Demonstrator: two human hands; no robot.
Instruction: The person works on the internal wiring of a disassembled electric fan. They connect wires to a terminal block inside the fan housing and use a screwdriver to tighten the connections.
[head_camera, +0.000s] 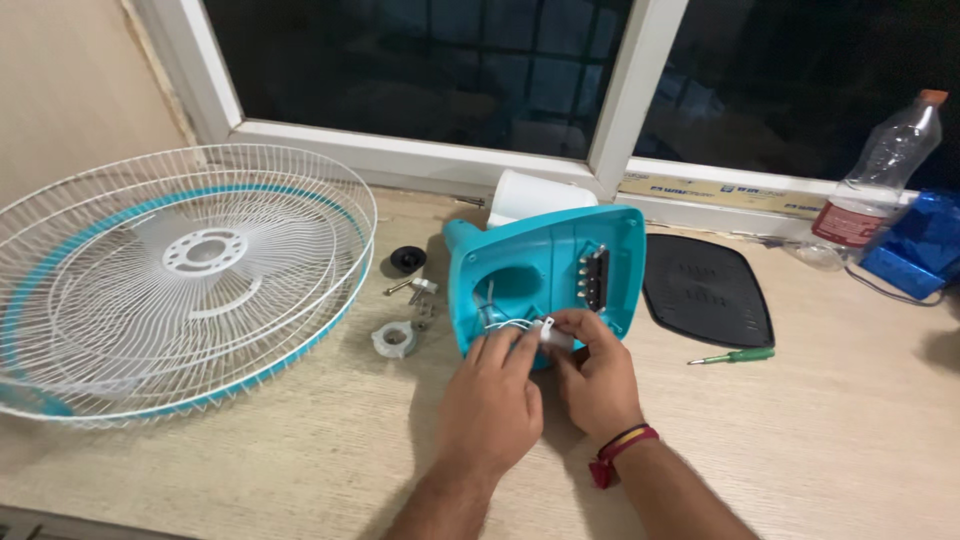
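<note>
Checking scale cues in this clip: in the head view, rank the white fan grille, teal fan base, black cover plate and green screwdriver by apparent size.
1. white fan grille
2. teal fan base
3. black cover plate, though it lies farther back
4. green screwdriver

wooden table (800, 450): fan grille (180, 270), screwdriver (735, 356), black cover (708, 290)

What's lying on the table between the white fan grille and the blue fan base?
In the head view, between the fan grille and the blue fan base: a black knob, a screw and a grey ring nut.
</note>
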